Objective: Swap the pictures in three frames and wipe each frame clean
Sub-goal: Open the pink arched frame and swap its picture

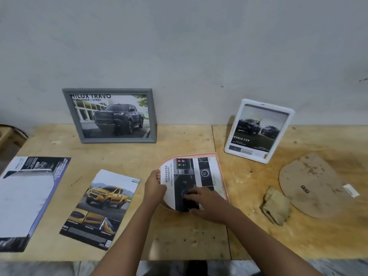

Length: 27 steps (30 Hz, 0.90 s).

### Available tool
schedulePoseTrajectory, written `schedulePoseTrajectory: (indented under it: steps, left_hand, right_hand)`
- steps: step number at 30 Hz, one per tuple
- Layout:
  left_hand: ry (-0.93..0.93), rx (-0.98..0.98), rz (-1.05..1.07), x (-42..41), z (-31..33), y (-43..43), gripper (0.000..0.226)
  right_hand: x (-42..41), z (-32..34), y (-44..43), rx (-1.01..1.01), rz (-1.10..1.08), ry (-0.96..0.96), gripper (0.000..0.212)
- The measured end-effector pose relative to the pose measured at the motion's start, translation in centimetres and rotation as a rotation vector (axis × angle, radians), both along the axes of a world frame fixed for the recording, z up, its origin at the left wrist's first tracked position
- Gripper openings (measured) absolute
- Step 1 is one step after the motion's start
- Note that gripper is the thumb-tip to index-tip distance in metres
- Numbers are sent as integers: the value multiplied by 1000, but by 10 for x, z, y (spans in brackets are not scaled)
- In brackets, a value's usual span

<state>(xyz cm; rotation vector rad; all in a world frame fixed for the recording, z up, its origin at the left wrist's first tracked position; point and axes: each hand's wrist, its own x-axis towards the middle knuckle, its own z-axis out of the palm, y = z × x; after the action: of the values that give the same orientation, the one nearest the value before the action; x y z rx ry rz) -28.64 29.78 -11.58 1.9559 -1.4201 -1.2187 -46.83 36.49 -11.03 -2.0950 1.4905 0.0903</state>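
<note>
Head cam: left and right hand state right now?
Left hand: closed, gripping the curved edge of the pink frame.
Right hand: open, fingers pressing on the picture in it.

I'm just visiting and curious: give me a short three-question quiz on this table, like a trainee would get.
1. True or false: the grey frame and the white frame both stand upright by the wall.
2. The left hand grips which edge of the pink frame? A rounded; B straight; C none.
3. Fill in: the truck on the loose brochure is ____.
Key: 1 true; 2 A; 3 yellow.
</note>
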Motion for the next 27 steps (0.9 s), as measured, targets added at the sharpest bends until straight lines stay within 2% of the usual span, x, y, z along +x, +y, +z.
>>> schedulePoseTrajectory:
  steps: [3, 5, 6, 8, 10, 13, 16, 20, 27]
  left_hand:
    - [-220, -137, -67, 4, -11, 3, 33]
    - [-350, -257, -173, 7, -17, 4, 35]
    - [-342, -293, -218, 7, -19, 5, 39]
    - [-238, -256, -299, 2, -12, 9, 49]
    - [-230, -148, -475, -3, -9, 14, 57]
    - [-416, -80, -736, -5, -18, 17, 64]
    - [-543, -79, -805, -2, -24, 16, 64]
    - [-534, -139, -806, 4, -23, 9, 59]
    - [-362, -250, -830, 13, -21, -7, 53]
  right_hand:
    - [-5, -8, -2, -9, -42, -31, 51]
    - [-9, -13, -5, -38, -95, -19, 55]
    - [-11, -15, -7, -48, -115, 6, 58]
    - [-15, -18, -9, -44, -141, 80, 64]
    - [-17, -19, -12, -18, -153, 124, 68]
    - [-16, -17, -15, -3, -165, 139, 69]
    - [-11, -19, -18, 3, -193, 145, 66]
    - [-5, -19, -22, -46, -265, 122, 57]
    - [17, -13, -20, -71, -455, 112, 46]
